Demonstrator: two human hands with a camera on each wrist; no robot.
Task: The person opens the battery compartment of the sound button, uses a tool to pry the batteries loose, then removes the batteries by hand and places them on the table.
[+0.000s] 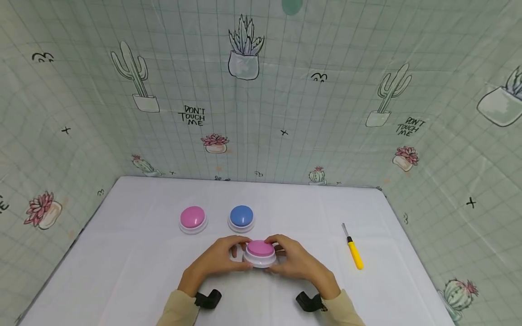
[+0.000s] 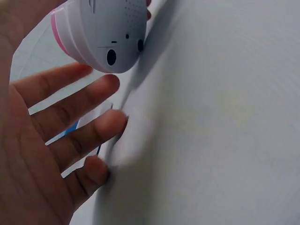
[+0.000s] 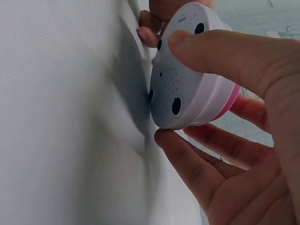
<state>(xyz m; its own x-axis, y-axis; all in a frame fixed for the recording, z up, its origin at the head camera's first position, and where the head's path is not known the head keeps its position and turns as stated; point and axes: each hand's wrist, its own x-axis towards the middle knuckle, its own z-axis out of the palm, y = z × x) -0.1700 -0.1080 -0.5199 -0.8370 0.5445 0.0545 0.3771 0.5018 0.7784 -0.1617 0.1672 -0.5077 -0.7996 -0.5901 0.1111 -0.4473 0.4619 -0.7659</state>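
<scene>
A push button with a pink dome and white base is between my two hands, tilted toward me. My left hand holds its left side with thumb and forefinger, the other fingers loosely spread. On the opposite side my right hand grips it. The right wrist view shows that hand's thumb pressed on the underside and fingers around the rim. The white underside has several dark round spots, small perforations and a seam. Its near edge is close over the white table.
Behind my hands stand another pink push button and a blue push button, both on white bases. A screwdriver with a yellow handle lies on the right of the white table. A patterned cloth hangs around the table's sides and back.
</scene>
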